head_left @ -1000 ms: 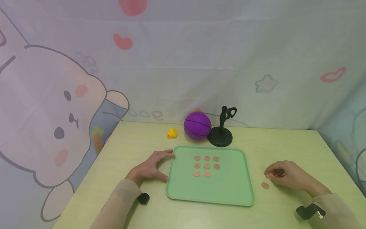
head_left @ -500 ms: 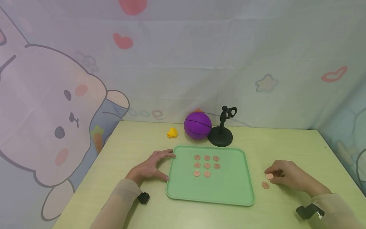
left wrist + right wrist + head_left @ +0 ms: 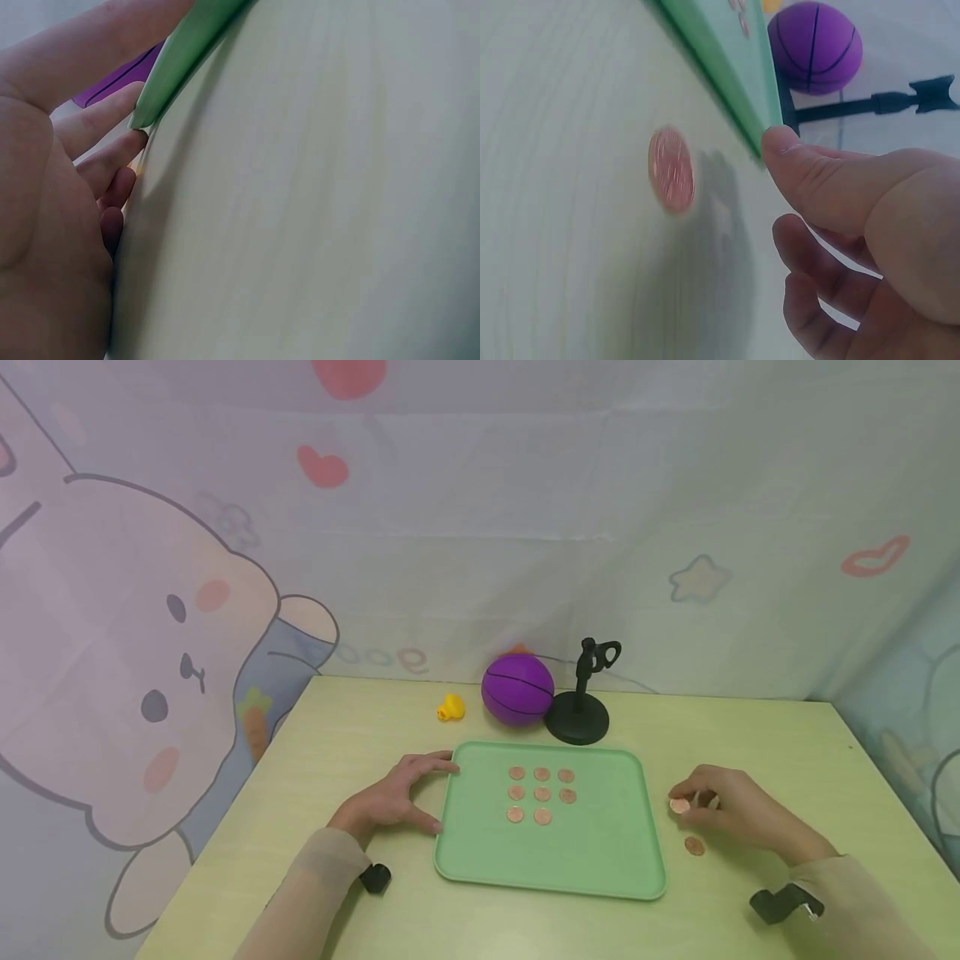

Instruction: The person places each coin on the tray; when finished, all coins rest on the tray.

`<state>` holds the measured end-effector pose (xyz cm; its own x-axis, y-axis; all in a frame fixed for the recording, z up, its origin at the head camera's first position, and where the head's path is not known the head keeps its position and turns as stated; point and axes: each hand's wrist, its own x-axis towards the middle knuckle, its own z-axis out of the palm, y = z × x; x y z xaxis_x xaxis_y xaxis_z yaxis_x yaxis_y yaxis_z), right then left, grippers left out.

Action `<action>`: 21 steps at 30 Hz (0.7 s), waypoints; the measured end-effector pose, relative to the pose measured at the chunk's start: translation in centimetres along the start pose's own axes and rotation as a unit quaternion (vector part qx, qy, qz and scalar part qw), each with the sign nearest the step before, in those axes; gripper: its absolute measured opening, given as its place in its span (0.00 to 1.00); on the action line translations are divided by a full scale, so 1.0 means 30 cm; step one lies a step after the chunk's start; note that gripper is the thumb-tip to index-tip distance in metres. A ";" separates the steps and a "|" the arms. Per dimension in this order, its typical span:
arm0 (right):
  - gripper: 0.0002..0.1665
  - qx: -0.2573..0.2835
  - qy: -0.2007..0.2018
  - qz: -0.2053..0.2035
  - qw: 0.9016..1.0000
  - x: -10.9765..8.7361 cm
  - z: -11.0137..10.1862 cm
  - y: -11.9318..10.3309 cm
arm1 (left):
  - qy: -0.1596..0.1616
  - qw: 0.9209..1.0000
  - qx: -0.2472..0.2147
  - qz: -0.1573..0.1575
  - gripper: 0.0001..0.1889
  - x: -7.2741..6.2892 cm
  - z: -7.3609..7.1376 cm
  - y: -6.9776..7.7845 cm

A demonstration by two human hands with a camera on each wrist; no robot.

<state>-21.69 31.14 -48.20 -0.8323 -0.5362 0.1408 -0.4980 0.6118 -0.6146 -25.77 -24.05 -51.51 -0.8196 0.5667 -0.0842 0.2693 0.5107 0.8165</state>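
Note:
A green tray (image 3: 600, 852) lies on the table with several copper coins (image 3: 542, 793) in it, set out in rows. At the tray's left edge is my left hand (image 3: 390, 795), thumb and fingers spread and touching the rim. Off the tray's right side, my right hand (image 3: 738, 806) pinches a copper coin (image 3: 679, 806) between thumb and fingertips, above the table. In the right wrist view the thumb hides that coin. One loose coin (image 3: 694, 846) lies flat on the table below the right hand.
Behind the tray stand a purple ball (image 3: 517, 690), a black stand (image 3: 577, 718) with a round base, and a small yellow rubber duck (image 3: 451, 707). A printed cloth (image 3: 480, 568) hangs at the table's back edge.
My right hand has lifted a coin off the table and moved left with it, closer to the tray. The left hand and the tray have stayed in place.

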 end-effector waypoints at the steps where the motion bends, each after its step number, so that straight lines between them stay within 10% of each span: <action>1: 0.16 0.008 -0.001 -0.005 1.000 0.010 0.005 -0.010 | 0.001 1.000 0.001 0.001 0.45 0.000 0.000 -0.001; 21: 0.16 -0.005 -0.023 -0.050 0.998 0.166 0.137 -0.138 | 0.001 1.000 0.005 -0.001 0.45 -0.008 -0.003 0.020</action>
<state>-22.78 23.54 -48.13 -0.7661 -0.6211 0.1654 -0.5812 0.5597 -0.5907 -25.45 -23.93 -50.97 -0.8217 0.5635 -0.0849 0.2721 0.5189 0.8104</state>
